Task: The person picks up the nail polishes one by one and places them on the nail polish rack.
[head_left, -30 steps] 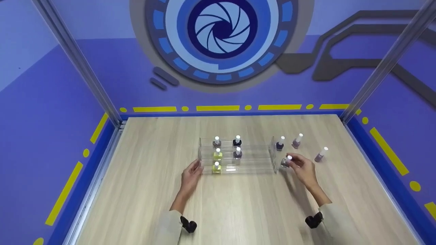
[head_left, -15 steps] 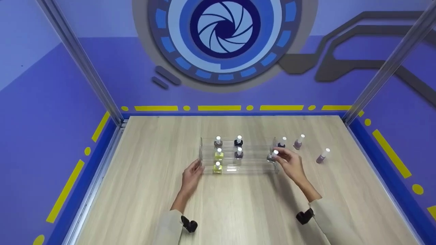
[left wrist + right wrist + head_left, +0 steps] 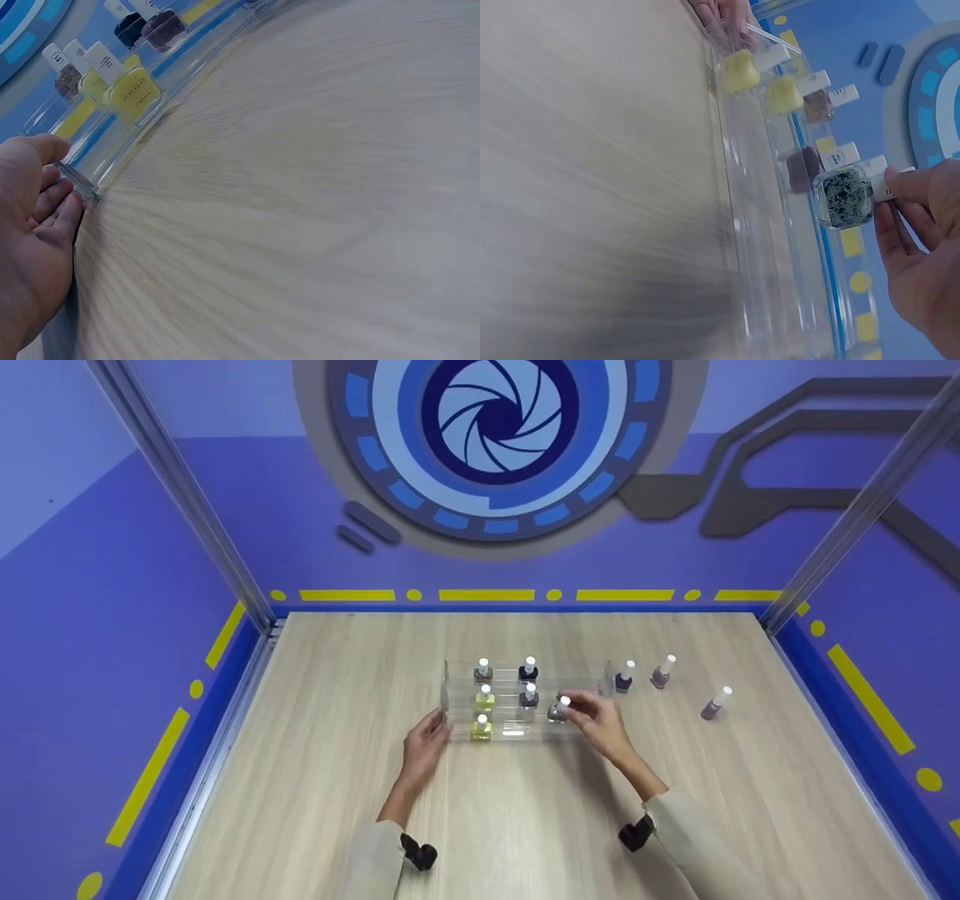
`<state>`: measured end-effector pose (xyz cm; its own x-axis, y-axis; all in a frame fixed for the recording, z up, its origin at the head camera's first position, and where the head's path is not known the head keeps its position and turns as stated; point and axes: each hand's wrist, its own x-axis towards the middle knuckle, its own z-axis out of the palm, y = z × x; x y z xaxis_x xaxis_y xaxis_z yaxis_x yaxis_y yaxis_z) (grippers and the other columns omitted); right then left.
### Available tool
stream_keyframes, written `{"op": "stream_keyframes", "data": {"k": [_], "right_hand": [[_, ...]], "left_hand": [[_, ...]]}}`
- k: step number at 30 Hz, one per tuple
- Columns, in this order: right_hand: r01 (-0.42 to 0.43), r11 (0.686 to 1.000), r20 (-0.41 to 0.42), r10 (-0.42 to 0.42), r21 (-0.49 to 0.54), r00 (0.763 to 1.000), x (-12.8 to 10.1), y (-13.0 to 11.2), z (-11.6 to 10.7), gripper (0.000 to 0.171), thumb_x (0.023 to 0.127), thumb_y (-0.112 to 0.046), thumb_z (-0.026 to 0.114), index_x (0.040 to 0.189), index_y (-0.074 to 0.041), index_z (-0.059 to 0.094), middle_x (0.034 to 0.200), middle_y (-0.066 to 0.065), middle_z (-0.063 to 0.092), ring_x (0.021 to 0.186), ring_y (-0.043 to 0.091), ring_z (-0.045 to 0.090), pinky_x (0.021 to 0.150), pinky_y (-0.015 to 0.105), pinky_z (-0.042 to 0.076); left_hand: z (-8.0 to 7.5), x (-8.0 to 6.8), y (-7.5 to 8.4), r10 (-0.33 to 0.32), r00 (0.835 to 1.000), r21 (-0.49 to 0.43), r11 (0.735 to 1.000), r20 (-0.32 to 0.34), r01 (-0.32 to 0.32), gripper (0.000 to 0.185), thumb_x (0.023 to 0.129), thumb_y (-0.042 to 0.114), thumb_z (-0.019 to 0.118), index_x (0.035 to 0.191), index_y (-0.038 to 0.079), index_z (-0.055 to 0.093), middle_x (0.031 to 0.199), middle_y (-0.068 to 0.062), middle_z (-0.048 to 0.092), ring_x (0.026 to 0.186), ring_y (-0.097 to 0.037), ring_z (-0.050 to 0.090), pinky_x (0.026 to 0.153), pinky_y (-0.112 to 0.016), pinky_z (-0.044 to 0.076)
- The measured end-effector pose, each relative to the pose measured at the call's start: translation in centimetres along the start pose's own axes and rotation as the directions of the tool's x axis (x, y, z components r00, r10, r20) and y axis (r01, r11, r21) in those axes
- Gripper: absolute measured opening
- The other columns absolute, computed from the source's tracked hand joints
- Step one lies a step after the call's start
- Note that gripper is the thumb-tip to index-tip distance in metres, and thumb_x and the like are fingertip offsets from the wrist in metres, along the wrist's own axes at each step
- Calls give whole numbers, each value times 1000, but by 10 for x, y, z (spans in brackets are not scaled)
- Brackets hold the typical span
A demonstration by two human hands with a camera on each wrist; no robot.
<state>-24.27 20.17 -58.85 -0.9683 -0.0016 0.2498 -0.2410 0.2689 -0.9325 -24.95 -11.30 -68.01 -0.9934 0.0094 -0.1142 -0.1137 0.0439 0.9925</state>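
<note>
A clear tiered acrylic rack (image 3: 540,733) stands mid-table and holds several nail polish bottles with white caps. My right hand (image 3: 576,706) pinches the white cap of a grey glitter bottle (image 3: 559,709) and holds it over the rack's middle tier, right of a dark purple bottle (image 3: 529,697). The right wrist view shows the glitter bottle (image 3: 845,196) in my right hand's fingertips (image 3: 900,186), just above the rack (image 3: 772,285). My left hand (image 3: 435,727) rests with straight fingers against the rack's left end (image 3: 82,187), near the front yellow bottle (image 3: 131,94).
Three loose bottles stand on the wooden table right of the rack: a dark one (image 3: 623,679), a mauve one (image 3: 661,673) and a lilac one (image 3: 712,704). Blue walls and metal corner posts (image 3: 795,592) border the table.
My right hand has carried the glitter bottle leftward from the table beside the rack's right end to above the middle tier. The left hand has stayed at the rack's left end.
</note>
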Motion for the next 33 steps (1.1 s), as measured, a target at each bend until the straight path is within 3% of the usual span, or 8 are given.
{"op": "stream_keyframes", "data": {"k": [3, 7, 11, 14, 23, 27, 33], "right_hand": [[-26, 999, 39, 25, 28, 999, 1, 7, 6, 25, 84, 13, 72, 109, 12, 72, 108, 31, 73, 96, 33, 73, 84, 14, 57], [-35, 999, 90, 33, 19, 995, -1, 4, 13, 26, 86, 13, 70, 113, 14, 69, 112, 33, 71, 102, 43, 71, 89, 21, 59], [-44, 999, 118, 42, 8, 992, -1, 9, 21, 25, 88, 11, 69, 113, 15, 68, 113, 33, 71, 103, 43, 71, 92, 25, 60], [-51, 998, 140, 46, 31, 989, -1, 25, 27, 25, 89, 8, 70, 113, 14, 69, 113, 32, 71, 103, 38, 71, 91, 21, 59], [-95, 995, 190, 92, 7, 978, -5, 36, 37, 26, 91, 6, 68, 116, 7, 70, 118, 28, 70, 108, 39, 69, 92, 18, 58], [-98, 995, 197, 93, 17, 976, -6, 36, 39, 27, 90, 7, 68, 117, 8, 69, 119, 30, 69, 110, 41, 68, 97, 26, 60], [-93, 995, 199, 85, 35, 976, -5, 35, 42, 30, 89, 9, 68, 119, 12, 67, 119, 33, 67, 110, 46, 67, 100, 42, 59]], "left_hand": [[1, 0, 0, 3, 1000, -2, 1000, -2, -3, 51, 105, 20, 57, 153, 8, 45, 157, -17, 48, 146, -34, 46, 110, -38, 54], [2, 0, 1, 0, 1000, -25, 1000, -10, -1, 51, 105, 18, 58, 153, 6, 45, 156, -19, 48, 145, -35, 48, 107, -36, 55], [3, 0, 2, -5, 1000, -46, 999, -13, 5, 51, 104, 17, 59, 152, 5, 45, 156, -20, 49, 144, -35, 49, 107, -34, 55], [4, -1, 2, -4, 1000, -38, 999, -22, 3, 50, 104, 16, 59, 152, 5, 46, 155, -20, 50, 144, -35, 49, 106, -34, 56], [2, 0, 1, 17, 1000, -11, 1000, 3, -17, 51, 106, 15, 55, 152, -1, 43, 154, -25, 48, 145, -39, 46, 109, -38, 54], [1, 1, 1, 17, 1000, -16, 1000, 10, -16, 52, 106, 14, 56, 152, -4, 41, 154, -28, 46, 145, -42, 45, 107, -37, 56], [0, 2, 0, 2, 1000, -33, 999, -8, -2, 50, 105, 14, 56, 153, 3, 44, 155, -22, 48, 145, -36, 47, 107, -34, 55]]}}
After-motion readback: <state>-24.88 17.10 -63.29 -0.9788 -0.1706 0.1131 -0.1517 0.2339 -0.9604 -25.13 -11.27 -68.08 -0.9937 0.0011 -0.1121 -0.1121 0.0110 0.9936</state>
